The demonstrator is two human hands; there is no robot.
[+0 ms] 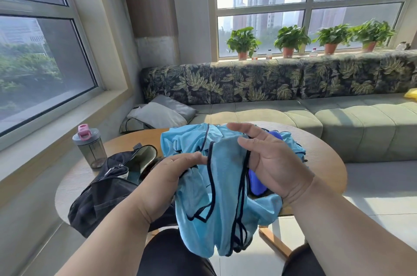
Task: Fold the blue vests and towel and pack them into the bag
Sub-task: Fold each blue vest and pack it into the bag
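Holding a light blue vest (225, 203) up over the near edge of the round wooden surface (325, 163), both hands work at its dark-trimmed edges. The left hand (173, 176) pinches a fold of the fabric near the trim, fingertips buried in the cloth, so the exact grip is hard to make out. The right hand (270, 163) is released, fingers spread and relaxed, with a dark strap running across its palm; whether the thumb presses the strap, I cannot tell.

Hidden or unclear: more light blue fabric (291, 145) lies bunched on the surface behind the held vest, and how many vests it makes up cannot be counted. A darker blue item (257, 183) shows only in part below the right hand, and another patch of the same colour above it; it may be the towel, not certain. The lower hem of the held vest hangs below the surface edge, in front of the person's dark-clad knees.

Counts: one black bag (106, 190), left of the vest on the surface, zip open, its near side hanging over the edge. One grey bottle (90, 147) with a pink lid, beyond the bag. Four potted plants (242, 42) on the sill beyond the sofa (293, 109). Two grey cushions (160, 113) on the sofa's left end. A yellow object (411, 95) is cut off at the right frame edge.
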